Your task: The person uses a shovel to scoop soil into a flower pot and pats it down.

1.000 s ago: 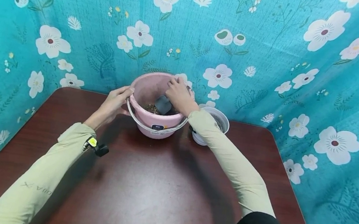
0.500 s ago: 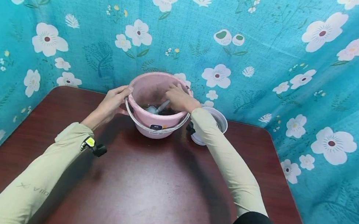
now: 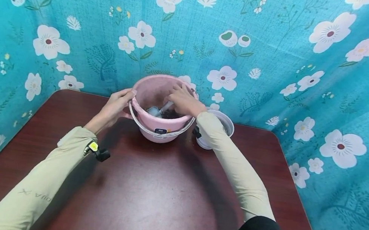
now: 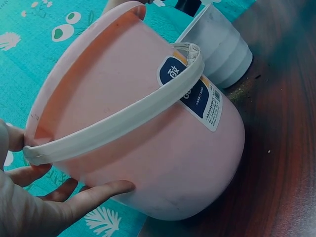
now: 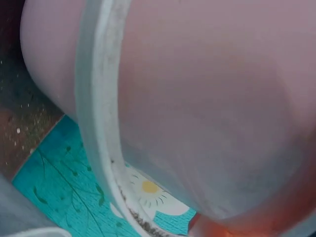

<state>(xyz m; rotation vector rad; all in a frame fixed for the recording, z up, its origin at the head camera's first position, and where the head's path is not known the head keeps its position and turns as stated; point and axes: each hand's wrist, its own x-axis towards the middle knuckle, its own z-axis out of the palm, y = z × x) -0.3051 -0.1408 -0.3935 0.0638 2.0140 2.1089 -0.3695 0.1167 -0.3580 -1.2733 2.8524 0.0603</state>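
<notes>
A pink bucket (image 3: 148,116) stands at the back of the table, dark loose soil-like material (image 3: 172,115) inside. My left hand (image 3: 116,103) grips its left rim; the left wrist view shows fingers (image 4: 101,197) against the wall beside the end of the white bail handle (image 4: 123,121). Reaching over the right rim, my right hand (image 3: 185,101) holds the handle of a grey-blue scoop (image 3: 155,111) down in the bucket. The scoop's head points left, partly hidden by the front wall. Mostly bucket wall (image 5: 197,89) fills the right wrist view, the right hand's grip hidden.
A whitish pot (image 3: 230,122) stands right of the bucket, partly behind my right forearm. Crumbs (image 4: 242,94) lie on the dark red table (image 3: 158,195) between them. A turquoise floral curtain (image 3: 188,24) hangs directly behind the table.
The scoop has tipped down and left into the material; its handle now shows where its broad face was visible. My right hand has lowered slightly. The left hand keeps its hold on the rim.
</notes>
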